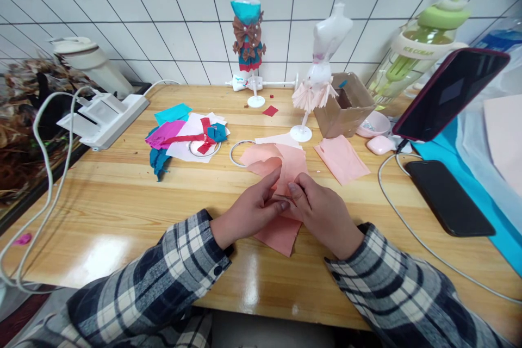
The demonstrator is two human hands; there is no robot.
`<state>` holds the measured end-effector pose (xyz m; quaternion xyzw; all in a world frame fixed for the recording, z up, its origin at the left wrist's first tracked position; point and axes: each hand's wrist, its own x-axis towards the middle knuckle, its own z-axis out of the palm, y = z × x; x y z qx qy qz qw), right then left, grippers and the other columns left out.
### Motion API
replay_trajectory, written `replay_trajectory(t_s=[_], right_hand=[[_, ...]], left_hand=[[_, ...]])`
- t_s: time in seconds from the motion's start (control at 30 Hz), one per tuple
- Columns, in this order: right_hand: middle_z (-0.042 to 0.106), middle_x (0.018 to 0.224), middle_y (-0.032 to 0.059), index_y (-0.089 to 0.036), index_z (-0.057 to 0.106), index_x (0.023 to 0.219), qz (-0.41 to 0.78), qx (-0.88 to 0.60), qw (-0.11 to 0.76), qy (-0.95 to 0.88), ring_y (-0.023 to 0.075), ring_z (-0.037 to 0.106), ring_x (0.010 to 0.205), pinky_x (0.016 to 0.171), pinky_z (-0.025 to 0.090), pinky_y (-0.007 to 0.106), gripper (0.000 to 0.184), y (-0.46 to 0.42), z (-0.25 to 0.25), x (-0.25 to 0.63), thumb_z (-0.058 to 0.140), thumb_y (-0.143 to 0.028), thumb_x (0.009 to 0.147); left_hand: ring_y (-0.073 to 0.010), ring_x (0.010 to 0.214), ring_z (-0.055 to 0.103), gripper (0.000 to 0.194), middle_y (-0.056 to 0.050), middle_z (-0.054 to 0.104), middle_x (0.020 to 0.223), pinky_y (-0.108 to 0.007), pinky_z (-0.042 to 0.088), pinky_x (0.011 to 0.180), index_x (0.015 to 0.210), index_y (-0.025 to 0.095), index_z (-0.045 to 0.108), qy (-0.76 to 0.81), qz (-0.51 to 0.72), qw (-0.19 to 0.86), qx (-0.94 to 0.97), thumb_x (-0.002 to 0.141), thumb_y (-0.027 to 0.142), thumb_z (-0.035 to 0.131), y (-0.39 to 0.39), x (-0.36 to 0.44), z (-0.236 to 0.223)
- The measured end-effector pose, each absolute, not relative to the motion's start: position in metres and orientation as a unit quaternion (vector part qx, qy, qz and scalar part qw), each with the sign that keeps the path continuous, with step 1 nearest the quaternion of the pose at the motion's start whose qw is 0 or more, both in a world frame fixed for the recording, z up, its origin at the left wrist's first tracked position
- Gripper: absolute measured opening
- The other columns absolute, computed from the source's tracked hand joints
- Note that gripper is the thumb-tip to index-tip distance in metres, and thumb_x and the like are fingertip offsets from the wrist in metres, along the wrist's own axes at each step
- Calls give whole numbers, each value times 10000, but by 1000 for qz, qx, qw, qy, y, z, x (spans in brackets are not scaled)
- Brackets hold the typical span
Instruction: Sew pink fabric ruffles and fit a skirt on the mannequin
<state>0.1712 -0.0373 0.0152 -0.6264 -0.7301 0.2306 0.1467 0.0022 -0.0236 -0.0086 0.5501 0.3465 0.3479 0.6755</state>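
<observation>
Wooden table (122,201) (glossy) | pink pieces (293,160) | black phone (451,197) | red scrap (270,111)

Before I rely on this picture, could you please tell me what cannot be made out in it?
All in the head view:
- What lies between the left hand and right hand: mostly hidden by their fingers.
- Bottom of the brown box: hidden by its front wall.
- Contents of the pink bowl: too small to identify.
- Full extent of the brown heap: cut off by the left edge.
</observation>
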Motion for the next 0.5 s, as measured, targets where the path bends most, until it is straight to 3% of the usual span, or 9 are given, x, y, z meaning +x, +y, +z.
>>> replay_trajectory(t_s=[0.17, 0.5], right_hand=[[607, 709, 6, -234, 441, 857, 246, -622, 153, -728, 181, 554, 626, 529, 221, 268, 339, -38, 15, 170, 227, -467, 980], [619, 714, 8, -239, 469, 858, 219, -639, 118, -728, 174, 538, 608, 526, 200, 263, 329, -38, 15, 170, 240, -439, 981]], left_hand=[[-235, 951, 670, 791, -83, 688, 970, -387, 528, 834, 1487, 219, 177, 328, 308, 715, 536, 845, 254, 638, -23, 3, -7], [-222, 921, 679, 771, -73, 687, 941, -360, 525, 815, 1462, 209, 199, 324, 305, 725, 526, 837, 267, 646, -23, 4, -3]])
